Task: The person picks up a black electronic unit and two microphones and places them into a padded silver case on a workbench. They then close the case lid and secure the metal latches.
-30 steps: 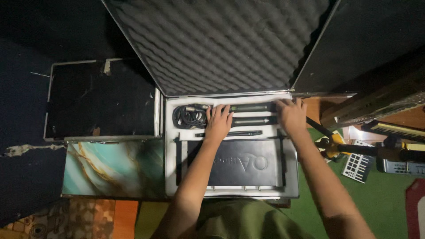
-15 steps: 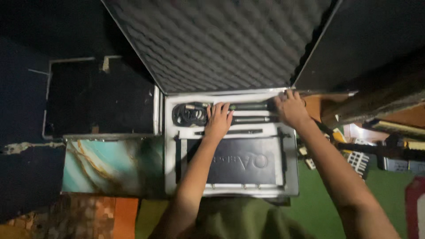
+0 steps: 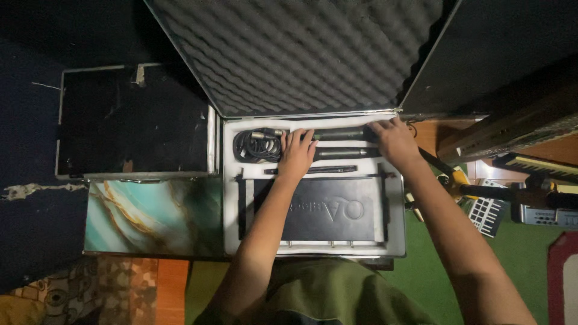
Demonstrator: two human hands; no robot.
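Note:
An open metal case (image 3: 394, 241) holds a white foam insert. Two dark microphones lie side by side in its top slots, the upper microphone (image 3: 343, 133) above the lower microphone (image 3: 346, 153). My left hand (image 3: 298, 151) lies flat with fingers spread over their left ends, beside a coiled black cable (image 3: 256, 144). My right hand (image 3: 394, 141) covers their right ends, fingertips on the upper microphone. Whether it grips is hidden. Below them are a thin black rod (image 3: 325, 170) and a black receiver box (image 3: 328, 209).
The case's lid (image 3: 301, 54), lined with grey egg-crate foam, stands open at the back. A dark flat case (image 3: 132, 120) and a marbled teal board (image 3: 150, 213) lie to the left. Keyboards (image 3: 536, 165), a pad controller (image 3: 487, 213) and a stand crowd the right over green carpet.
My right hand has shifted slightly up and left along the microphones' right ends. My left hand stays on their left ends.

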